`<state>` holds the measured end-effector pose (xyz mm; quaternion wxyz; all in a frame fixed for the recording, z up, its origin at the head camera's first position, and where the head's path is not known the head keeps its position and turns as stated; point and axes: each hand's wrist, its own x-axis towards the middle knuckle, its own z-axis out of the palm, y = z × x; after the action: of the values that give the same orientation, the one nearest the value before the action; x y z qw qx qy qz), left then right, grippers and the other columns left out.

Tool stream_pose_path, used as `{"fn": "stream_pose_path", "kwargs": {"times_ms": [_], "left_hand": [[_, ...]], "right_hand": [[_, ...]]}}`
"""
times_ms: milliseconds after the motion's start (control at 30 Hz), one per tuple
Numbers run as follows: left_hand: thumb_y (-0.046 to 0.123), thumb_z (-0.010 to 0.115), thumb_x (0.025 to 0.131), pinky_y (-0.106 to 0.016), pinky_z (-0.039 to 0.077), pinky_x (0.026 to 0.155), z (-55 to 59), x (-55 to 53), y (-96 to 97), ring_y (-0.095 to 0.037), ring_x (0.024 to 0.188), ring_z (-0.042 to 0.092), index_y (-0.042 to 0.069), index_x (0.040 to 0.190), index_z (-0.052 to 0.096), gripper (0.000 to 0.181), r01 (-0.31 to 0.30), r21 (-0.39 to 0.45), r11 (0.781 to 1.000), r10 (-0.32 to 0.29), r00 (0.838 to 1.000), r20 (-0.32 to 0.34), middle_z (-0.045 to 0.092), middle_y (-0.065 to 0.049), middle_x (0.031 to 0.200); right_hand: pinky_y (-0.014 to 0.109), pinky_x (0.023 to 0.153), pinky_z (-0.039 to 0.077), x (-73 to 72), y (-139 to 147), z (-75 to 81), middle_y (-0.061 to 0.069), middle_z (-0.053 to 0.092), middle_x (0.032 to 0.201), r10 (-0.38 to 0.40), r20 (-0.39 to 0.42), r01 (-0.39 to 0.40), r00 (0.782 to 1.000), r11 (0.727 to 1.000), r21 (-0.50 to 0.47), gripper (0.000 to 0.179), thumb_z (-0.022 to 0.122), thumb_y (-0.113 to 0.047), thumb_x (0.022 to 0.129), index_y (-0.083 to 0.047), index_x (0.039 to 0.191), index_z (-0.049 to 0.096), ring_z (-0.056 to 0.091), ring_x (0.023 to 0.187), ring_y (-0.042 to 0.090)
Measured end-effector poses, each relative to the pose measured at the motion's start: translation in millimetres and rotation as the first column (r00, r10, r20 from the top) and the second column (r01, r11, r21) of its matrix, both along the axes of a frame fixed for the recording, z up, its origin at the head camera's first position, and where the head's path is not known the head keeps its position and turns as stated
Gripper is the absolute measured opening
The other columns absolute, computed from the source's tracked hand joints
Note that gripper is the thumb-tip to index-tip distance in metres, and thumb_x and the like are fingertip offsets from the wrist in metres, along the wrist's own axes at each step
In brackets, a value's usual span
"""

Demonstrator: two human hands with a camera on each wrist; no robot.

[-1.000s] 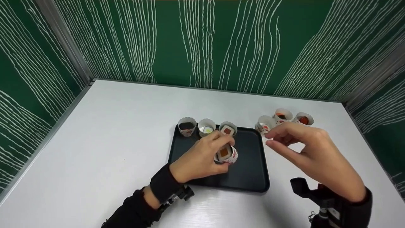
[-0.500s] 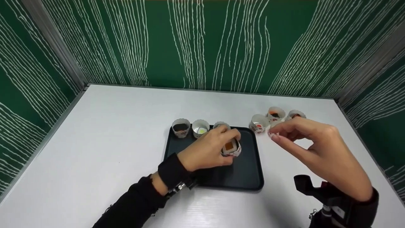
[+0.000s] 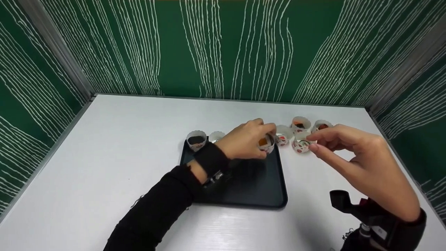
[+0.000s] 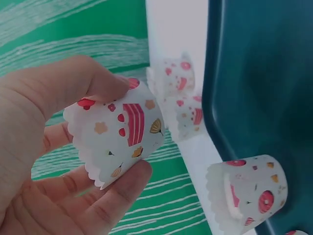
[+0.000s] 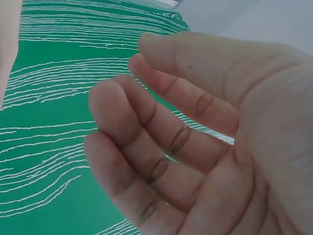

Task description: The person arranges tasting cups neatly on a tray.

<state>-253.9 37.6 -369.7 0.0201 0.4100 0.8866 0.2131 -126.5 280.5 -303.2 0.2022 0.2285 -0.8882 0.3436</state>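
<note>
In the head view my left hand [image 3: 244, 139] holds a paper baking cup [image 3: 267, 147] above the far right corner of the dark tray [image 3: 256, 190]. A piece with an orange square shows inside the cup. Thumb and fingers grip the patterned wall, seen in the left wrist view as a white cup [image 4: 129, 129] with a scalloped rim and cake prints. My right hand [image 3: 359, 157] hovers with bent, loose fingers beside another paper cup [image 3: 299, 145] on the table. Nothing lies between the fingers of the right hand [image 5: 234, 127] in the right wrist view.
Along the tray's far edge stand a cup with dark contents [image 3: 196, 141] and a partly hidden cup [image 3: 216, 136]. Right of the tray are a cup near my left fingers [image 3: 283, 138], a cup with orange and black contents [image 3: 300, 125] and a cup with something red [image 3: 321, 126]. Green walls enclose the table.
My left hand has carried its cup right and farther away, to the tray's far right corner. My right hand has drifted slightly right, and the cup beside its fingertips shows more.
</note>
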Motion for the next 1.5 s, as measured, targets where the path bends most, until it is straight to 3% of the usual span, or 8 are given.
{"fn": "stream_pose_path", "kwargs": {"times_ms": [233,533,800,1167,1500], "left_hand": [[0.017,0.085,0.085,-0.033,0.054,0.083,-3.5,-18.2,20.5,-0.018,0.099,0.059,0.014,0.137,0.064,0.057,-0.014,-0.112,0.994,0.015,1.000,0.002,0.065,-0.008,0.119],[0.015,0.083,0.087,-0.036,0.058,0.088,-16.9,-28.2,38.0,-0.021,0.109,0.066,0.013,0.135,0.064,0.051,-0.003,-0.234,0.972,-0.005,1.000,-0.030,0.069,-0.009,0.122],[0.012,0.081,0.089,-0.033,0.058,0.089,-30.4,-33.3,41.6,-0.020,0.107,0.067,0.014,0.131,0.068,0.045,-0.027,-0.256,0.966,0.019,0.999,-0.033,0.070,-0.008,0.122],[0.013,0.077,0.094,-0.032,0.058,0.085,-42.8,-35.8,40.0,-0.017,0.098,0.066,0.019,0.136,0.070,0.044,-0.073,-0.252,0.965,0.074,0.997,-0.004,0.066,-0.006,0.121],[0.012,0.075,0.095,-0.032,0.059,0.091,-46.9,-38.0,44.2,-0.018,0.105,0.068,0.017,0.139,0.071,0.044,-0.038,-0.261,0.965,0.030,0.999,-0.034,0.072,-0.005,0.120]], "right_hand": [[0.006,0.078,0.051,-0.6,2,-0.3,-0.007,0.078,0.095,0.011,-0.008,-0.012,1.000,1.000,-0.023,0.038,0.082,0.005,0.090,-0.025,0.113,0.081,0.069,0.083,0.002],[0.008,0.076,0.050,-0.6,3,-0.3,-0.001,0.078,0.090,0.005,0.010,-0.005,1.000,0.999,-0.032,0.034,0.082,0.000,0.092,-0.026,0.113,0.080,0.068,0.082,0.003],[0.009,0.075,0.053,-2.2,0,0.3,-0.008,0.079,0.096,0.026,0.031,-0.025,0.999,0.999,-0.028,0.035,0.080,0.001,0.093,-0.027,0.115,0.079,0.072,0.083,0.003],[0.011,0.075,0.053,-3.4,-3,1.4,-0.007,0.076,0.091,0.027,0.061,-0.027,0.998,1.000,-0.005,0.035,0.079,-0.001,0.095,-0.028,0.117,0.078,0.069,0.083,0.005],[0.012,0.074,0.055,-6.1,-4,0.1,-0.010,0.077,0.094,0.038,0.081,-0.038,0.996,0.999,-0.003,0.035,0.079,-0.002,0.096,-0.029,0.117,0.078,0.073,0.083,0.005]]}}
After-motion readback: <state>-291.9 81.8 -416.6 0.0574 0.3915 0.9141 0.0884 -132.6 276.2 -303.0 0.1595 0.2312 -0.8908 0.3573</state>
